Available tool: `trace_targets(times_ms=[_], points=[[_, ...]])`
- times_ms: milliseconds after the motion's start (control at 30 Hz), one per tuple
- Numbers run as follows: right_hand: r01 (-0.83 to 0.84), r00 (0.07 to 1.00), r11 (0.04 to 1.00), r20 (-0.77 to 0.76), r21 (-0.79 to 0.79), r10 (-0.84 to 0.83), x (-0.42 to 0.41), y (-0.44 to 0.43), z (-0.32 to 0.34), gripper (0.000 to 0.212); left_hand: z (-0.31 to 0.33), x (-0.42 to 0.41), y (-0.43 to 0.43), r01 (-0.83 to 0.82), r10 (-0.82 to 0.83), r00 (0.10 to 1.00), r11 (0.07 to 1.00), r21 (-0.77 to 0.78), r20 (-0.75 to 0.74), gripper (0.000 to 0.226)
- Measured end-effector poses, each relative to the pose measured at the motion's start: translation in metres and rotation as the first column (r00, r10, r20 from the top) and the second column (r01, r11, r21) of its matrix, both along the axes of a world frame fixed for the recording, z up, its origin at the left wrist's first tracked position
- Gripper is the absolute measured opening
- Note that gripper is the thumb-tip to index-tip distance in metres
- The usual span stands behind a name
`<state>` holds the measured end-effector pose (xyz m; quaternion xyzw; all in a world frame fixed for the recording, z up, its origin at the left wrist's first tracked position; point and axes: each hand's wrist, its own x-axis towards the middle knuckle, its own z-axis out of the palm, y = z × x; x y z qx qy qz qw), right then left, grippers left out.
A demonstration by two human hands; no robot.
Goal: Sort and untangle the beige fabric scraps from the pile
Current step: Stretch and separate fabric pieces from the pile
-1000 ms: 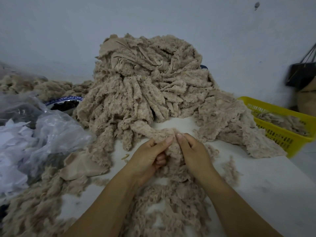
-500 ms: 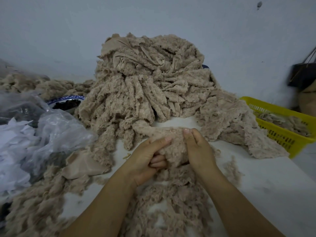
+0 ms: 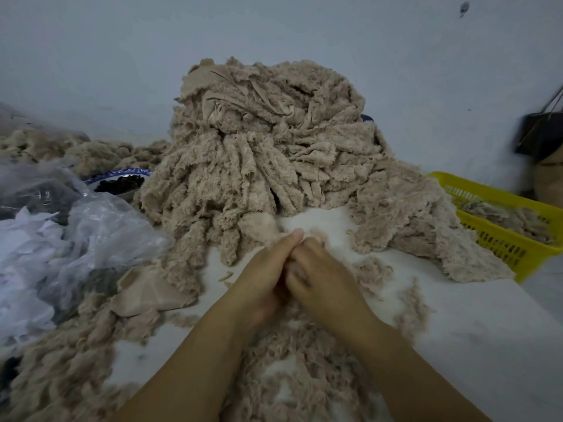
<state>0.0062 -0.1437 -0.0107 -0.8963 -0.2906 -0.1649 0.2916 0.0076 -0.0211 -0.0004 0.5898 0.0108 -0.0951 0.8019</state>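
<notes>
No text, label, brand, number or sign can be read. The blue pattern on the bowl (image 3: 131,171) rim, left of the pile (image 3: 259,153), is too blurred to tell.

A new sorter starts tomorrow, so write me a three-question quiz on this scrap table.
1. Multiple choice: which container at the far right has some scraps in it?
A) yellow basket
B) red bucket
C) metal tray
2. True or false: the left hand and the right hand are wide apart.
3. Fill in: the blue-rimmed bowl lies to the ____ of the big beige pile.

Key
1. A.
2. False. The hands meet just in front of the pile.
3. Left.
</notes>
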Motion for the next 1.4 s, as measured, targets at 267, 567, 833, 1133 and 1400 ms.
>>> trace_targets(times_ms=[267, 567, 833, 1133, 1400], points=[[0.100, 0.992, 0.991, -0.090, 0.088, -0.092, 0.005, -0.016, -0.007, 0.028, 0.000, 0.009, 0.027, -0.152, 0.069, 0.986, 0.764, -0.627, -0.154, 0.044], [0.231, 0.914, 0.905, -0.399, 0.356, -0.077, 0.008, -0.014, -0.006, 0.034, -0.007, -0.003, 0.009, 0.018, -0.058, 0.995, 0.906, -0.422, -0.084, 0.044], [0.210, 0.936, 0.928, -0.338, 0.307, -0.100, 0.004, -0.016, 0.001, 0.042, -0.002, 0.001, 0.011, -0.148, 0.087, 0.985, 0.868, -0.474, -0.147, 0.025], [0.434, 0.884, 0.764, -0.391, 0.478, -0.257, 0.006, -0.032, 0.011, 0.033, -0.002, 0.011, 0.043, -0.353, 0.331, 0.930, 0.681, -0.641, -0.160, 0.036], [0.440, 0.878, 0.695, -0.434, 0.569, -0.200, 0.002, -0.027, 0.017, 0.024, -0.001, 0.007, 0.030, -0.296, 0.258, 0.955, 0.843, -0.450, -0.145, 0.058]])
